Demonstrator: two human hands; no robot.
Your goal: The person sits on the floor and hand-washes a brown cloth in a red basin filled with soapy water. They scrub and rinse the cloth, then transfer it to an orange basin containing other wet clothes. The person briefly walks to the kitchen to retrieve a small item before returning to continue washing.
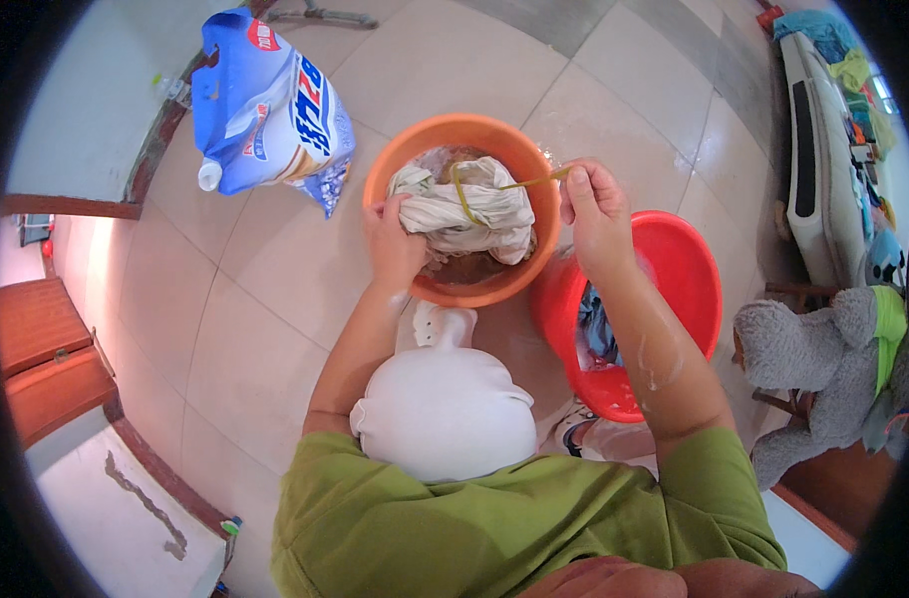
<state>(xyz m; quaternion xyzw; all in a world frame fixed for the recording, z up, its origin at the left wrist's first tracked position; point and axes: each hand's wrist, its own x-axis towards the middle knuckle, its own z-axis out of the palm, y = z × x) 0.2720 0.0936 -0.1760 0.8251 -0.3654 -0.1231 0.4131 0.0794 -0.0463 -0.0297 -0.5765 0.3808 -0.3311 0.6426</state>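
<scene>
A wet, whitish cloth garment (462, 205) lies bunched in an orange plastic basin (380, 161) of murky, sudsy water. My left hand (396, 243) grips the cloth at the basin's left side. A thin olive-yellow cord (462, 196) lies across the garment and runs right, over the basin's rim. Its end is pinched between the thumb and fingers of my right hand (598, 205), raised beside the rim. Suds cling to my right forearm. Beneath that arm a red plastic bucket (682, 261) is tilted, with dark blue cloth (598, 329) inside.
A large blue bag of detergent (238, 97) with a white cap stands at upper left on the tiled floor (275, 299). A white rounded thing (447, 418) is before my torso. At right are a grey plush toy (821, 374) and a white appliance lying lengthwise (809, 149).
</scene>
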